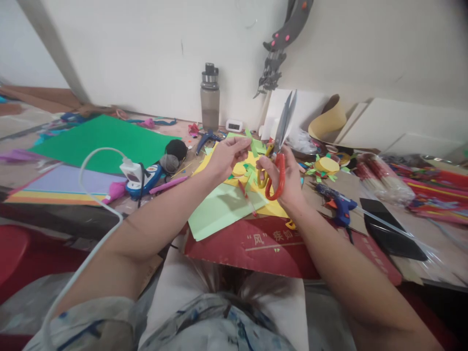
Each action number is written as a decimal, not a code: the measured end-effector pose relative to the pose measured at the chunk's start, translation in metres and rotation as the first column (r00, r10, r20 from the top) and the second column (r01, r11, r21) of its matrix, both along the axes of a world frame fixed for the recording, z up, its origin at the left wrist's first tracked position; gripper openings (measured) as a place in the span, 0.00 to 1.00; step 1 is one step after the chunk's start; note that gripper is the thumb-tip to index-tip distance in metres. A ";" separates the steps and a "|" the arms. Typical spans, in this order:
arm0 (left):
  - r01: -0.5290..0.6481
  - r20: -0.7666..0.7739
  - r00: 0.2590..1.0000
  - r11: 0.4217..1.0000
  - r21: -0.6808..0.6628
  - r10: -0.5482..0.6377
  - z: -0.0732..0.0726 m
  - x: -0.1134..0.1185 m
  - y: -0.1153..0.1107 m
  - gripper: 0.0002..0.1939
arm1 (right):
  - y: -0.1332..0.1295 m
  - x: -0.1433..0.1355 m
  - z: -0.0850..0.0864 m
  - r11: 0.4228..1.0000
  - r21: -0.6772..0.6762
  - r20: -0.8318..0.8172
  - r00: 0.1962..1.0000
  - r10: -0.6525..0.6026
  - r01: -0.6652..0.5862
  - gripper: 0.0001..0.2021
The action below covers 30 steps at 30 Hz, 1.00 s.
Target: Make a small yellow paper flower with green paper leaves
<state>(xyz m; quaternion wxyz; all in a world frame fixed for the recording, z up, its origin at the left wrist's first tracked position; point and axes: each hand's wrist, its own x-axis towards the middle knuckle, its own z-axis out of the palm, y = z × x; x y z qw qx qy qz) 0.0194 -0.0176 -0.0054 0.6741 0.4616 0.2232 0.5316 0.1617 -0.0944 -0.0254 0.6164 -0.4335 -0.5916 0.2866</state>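
Observation:
My right hand (pixel 290 178) grips scissors (pixel 281 126) by their red and yellow loop handles. The blades point upward and stand slightly apart. To its left, my left hand (pixel 228 158) is closed in a pinch, with a narrow green paper strip (pixel 253 146) at its fingertips. Beneath both hands lie yellow paper (pixel 272 208), small green cuttings and a pale green sheet (pixel 219 209). A red and white pencil or pen (pixel 247 197) rests across the pale green sheet. All of this lies on a red board (pixel 252 246) with white characters.
A water bottle (pixel 210 100) and a small white digital clock (pixel 234 126) stand by the wall. On the right are a blue glue gun (pixel 338 204) and a yellow-and-green paper turtle-like piece (pixel 326 165). Left lie a green sheet (pixel 98 144), a power strip (pixel 146 180) and its white cable.

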 end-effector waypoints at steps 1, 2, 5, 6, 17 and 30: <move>0.016 -0.003 1.000 1.000 0.012 -0.016 -0.002 0.001 -0.001 0.11 | 0.001 0.000 -0.002 1.000 0.000 -0.007 1.000 -0.001 0.001 0.28; 0.029 -0.010 1.000 0.999 0.022 -0.028 -0.004 0.002 -0.001 0.11 | 0.003 0.000 -0.003 1.000 0.004 -0.012 1.000 -0.008 0.008 0.28; 0.044 -0.042 0.998 0.999 0.030 -0.043 -0.008 0.004 -0.003 0.12 | 0.007 0.002 -0.008 0.999 0.024 -0.016 0.999 -0.030 0.031 0.29; 0.044 -0.052 0.998 0.999 0.030 -0.042 -0.009 0.005 -0.003 0.12 | 0.008 0.003 -0.009 0.999 0.027 -0.019 0.999 -0.033 0.033 0.28; 0.055 -0.186 0.982 0.993 0.102 -0.036 0.002 -0.010 0.004 0.07 | 0.004 0.012 0.009 0.982 -0.182 0.084 0.996 -0.037 0.052 0.23; 0.276 -0.675 0.678 0.750 0.602 0.292 0.024 -0.030 0.006 0.06 | 0.003 0.015 0.010 0.949 -0.315 0.171 0.981 0.091 -0.033 0.25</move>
